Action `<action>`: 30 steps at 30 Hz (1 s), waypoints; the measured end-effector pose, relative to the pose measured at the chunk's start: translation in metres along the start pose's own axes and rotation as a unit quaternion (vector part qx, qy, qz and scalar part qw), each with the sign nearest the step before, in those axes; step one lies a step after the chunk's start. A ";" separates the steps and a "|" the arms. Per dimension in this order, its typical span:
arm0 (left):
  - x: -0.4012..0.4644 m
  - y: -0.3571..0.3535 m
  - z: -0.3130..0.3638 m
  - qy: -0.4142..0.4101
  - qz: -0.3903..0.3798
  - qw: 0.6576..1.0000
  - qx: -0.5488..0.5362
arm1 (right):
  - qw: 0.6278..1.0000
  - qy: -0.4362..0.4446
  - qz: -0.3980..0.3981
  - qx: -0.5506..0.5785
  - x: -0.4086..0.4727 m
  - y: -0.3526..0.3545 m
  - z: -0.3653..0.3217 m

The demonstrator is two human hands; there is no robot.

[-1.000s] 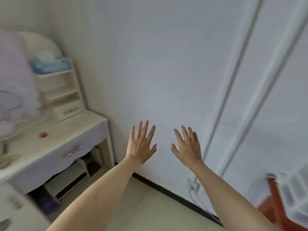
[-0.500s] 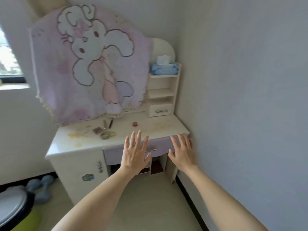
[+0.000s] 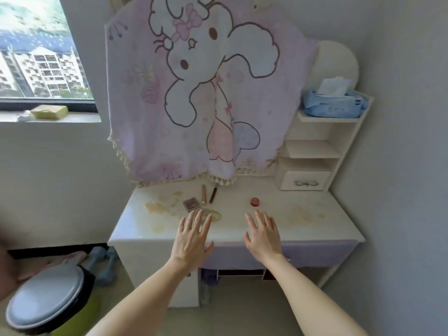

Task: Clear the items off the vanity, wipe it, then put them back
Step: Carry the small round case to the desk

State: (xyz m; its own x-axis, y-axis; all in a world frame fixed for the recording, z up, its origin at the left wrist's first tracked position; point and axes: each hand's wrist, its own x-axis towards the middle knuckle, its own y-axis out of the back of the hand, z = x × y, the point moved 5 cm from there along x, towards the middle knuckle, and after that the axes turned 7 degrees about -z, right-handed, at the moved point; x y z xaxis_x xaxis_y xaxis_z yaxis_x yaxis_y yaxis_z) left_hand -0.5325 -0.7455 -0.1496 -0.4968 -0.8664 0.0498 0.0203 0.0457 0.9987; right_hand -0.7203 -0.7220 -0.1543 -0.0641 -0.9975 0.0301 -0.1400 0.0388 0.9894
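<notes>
Head view: both hands spread flat above the desk (image 3: 315, 229), holding nothing.
Left hand (image 3: 191, 241) and right hand (image 3: 263, 238) have straight fingers; just beyond the fingertips lie a brown compact (image 3: 191, 204), two tubes (image 3: 203, 194) and a small red jar (image 3: 255, 201).

Both forearms are bare, no sleeves in view; the left hand (image 3: 192, 241) and right hand (image 3: 263, 236) wear no rings or gloves.
</notes>
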 end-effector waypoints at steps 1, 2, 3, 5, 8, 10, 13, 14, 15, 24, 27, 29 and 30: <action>0.010 -0.008 -0.012 0.009 -0.012 1.000 -0.002 | 1.000 -0.001 -0.008 0.004 0.013 -0.008 -0.002; 0.020 -0.015 -0.022 0.017 -0.025 1.000 -0.005 | 1.000 -0.005 -0.016 0.007 0.025 -0.015 -0.001; 0.030 -0.022 -0.029 0.022 -0.037 0.999 -0.010 | 1.000 -0.011 -0.025 0.008 0.035 -0.023 0.000; 0.048 -0.040 -0.038 0.027 -0.059 0.998 -0.019 | 0.999 -0.021 -0.049 0.005 0.051 -0.038 0.008; 0.074 -0.068 -0.041 0.030 -0.085 0.996 -0.017 | 0.995 -0.048 -0.082 0.004 0.077 -0.058 0.028; 0.092 -0.087 -0.038 0.033 -0.108 0.993 -0.027 | 0.992 -0.065 -0.103 0.007 0.094 -0.071 0.043; 0.124 -0.111 -0.036 0.051 -0.140 0.988 -0.037 | 0.988 -0.079 -0.132 -0.009 0.125 -0.088 0.066; 0.135 -0.118 -0.037 0.058 -0.143 0.987 -0.038 | 0.986 -0.081 -0.142 -0.014 0.137 -0.093 0.072; 0.145 -0.124 -0.039 0.069 -0.148 0.986 -0.037 | 0.986 -0.080 -0.147 -0.019 0.148 -0.096 0.078; 0.191 -0.156 -0.050 0.138 -0.190 0.971 -0.053 | 0.983 -0.048 -0.175 0.006 0.237 -0.127 0.103; 0.194 -0.158 -0.046 0.095 -0.188 0.976 -0.047 | 0.986 -0.026 -0.164 0.006 0.249 -0.138 0.098; 0.198 -0.157 -0.043 0.062 -0.199 0.976 -0.055 | 0.988 -0.022 -0.153 0.003 0.252 -0.142 0.097; 0.201 -0.156 -0.043 0.052 -0.205 0.976 -0.059 | 0.987 -0.034 -0.155 0.008 0.252 -0.142 0.097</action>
State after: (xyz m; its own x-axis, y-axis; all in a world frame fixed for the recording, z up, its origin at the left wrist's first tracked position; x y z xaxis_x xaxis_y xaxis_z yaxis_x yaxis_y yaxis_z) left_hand -0.5984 -0.9480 -0.2956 -0.3931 -0.8457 -0.3608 -0.0599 -0.3680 0.9279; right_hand -0.8128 -0.9729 -0.3009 -0.0811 -0.9556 -0.2832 -0.1788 -0.2656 0.9474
